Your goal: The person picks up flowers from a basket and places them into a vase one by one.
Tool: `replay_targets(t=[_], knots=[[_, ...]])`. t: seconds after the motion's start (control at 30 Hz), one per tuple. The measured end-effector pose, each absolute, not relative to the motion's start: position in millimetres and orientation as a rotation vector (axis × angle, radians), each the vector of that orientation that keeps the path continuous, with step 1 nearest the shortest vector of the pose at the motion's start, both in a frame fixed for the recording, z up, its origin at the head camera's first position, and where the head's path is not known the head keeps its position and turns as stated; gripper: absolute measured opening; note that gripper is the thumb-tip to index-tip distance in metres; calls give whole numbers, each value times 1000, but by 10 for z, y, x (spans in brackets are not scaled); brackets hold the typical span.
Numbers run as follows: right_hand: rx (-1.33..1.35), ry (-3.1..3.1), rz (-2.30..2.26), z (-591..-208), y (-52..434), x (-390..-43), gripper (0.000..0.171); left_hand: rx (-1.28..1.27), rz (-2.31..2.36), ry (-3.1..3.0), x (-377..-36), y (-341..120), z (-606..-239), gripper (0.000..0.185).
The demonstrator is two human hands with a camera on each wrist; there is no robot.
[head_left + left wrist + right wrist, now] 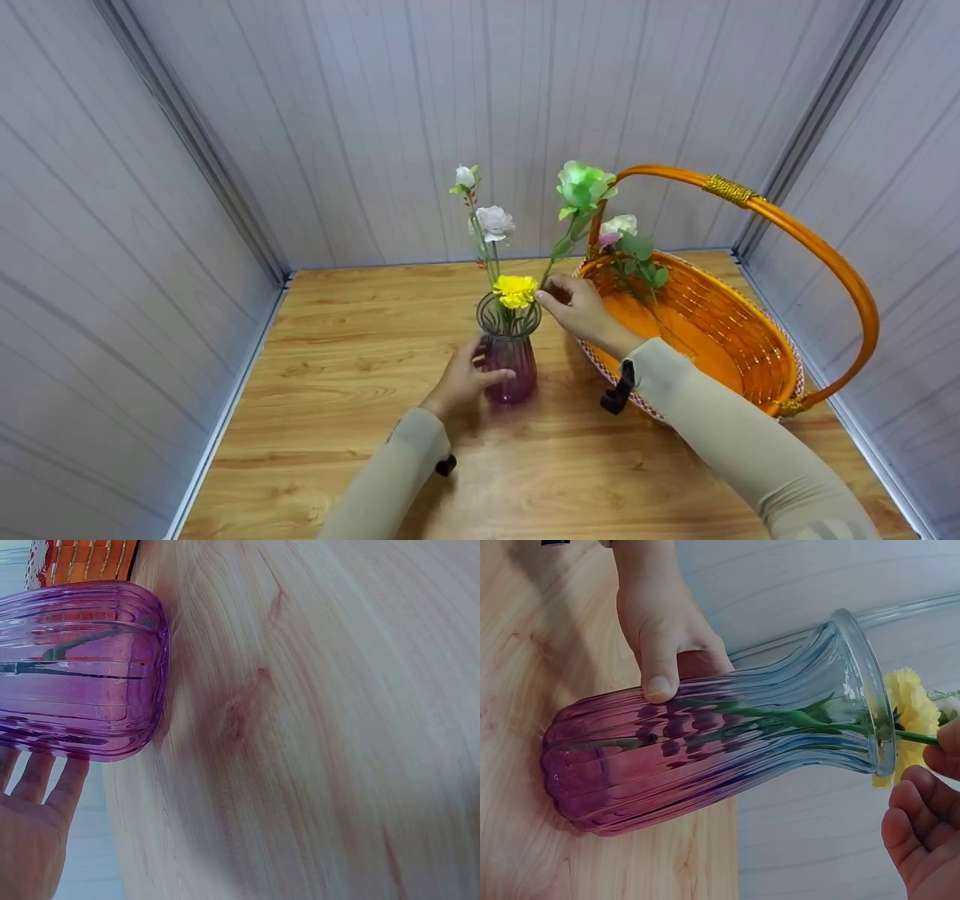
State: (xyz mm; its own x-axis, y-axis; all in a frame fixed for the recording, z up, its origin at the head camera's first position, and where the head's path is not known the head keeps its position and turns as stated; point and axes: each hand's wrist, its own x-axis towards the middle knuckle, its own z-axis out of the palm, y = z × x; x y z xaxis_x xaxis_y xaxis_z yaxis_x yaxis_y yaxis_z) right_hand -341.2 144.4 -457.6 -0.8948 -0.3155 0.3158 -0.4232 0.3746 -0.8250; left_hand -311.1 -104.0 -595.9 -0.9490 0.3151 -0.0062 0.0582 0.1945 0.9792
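Observation:
A ribbed glass vase (511, 367), purple below and greyish at the top, stands upright on the table. My left hand (466, 379) grips its left side, the thumb (658, 675) across the front and the fingers (66, 784) behind. Beside the rim, my right hand (574, 304) pinches the stem of a green rose (585, 184) between thumb and fingertips. That stem (919, 737) runs through the mouth down into the glass. Also in the vase are a yellow carnation (515, 291) low at the rim, a white flower (493, 223) and a taller white bud (465, 177).
An orange woven basket (705, 352) with a tall arched handle (814, 244) stands to the right, close by my right forearm. A pale pink-and-white flower (619, 226) with green leaves lies in it. Ribbed panel walls (360, 135) enclose the wooden table (337, 345) at the back and sides.

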Motion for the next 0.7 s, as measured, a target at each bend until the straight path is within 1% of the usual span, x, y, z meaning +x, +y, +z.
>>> replay_targets(t=[0.1,0.2,0.47,0.7], knots=[[695,-2512,1515,-4573,1440,-3411,15,365,1837,2262,-3115,-1046,-5965,80],[657,-2501,1533,-4574,1434,-3413,15,373,1842,2265,-3117,-1046,-5966,82],[528,-2493,1623,-4581,1440,-3402,23,356,1849,2277,-3112,-1037,-5956,83],[434,-2533,1593,-4623,1477,-3394,26,355,1848,2274,-3123,-1042,-5955,83]])
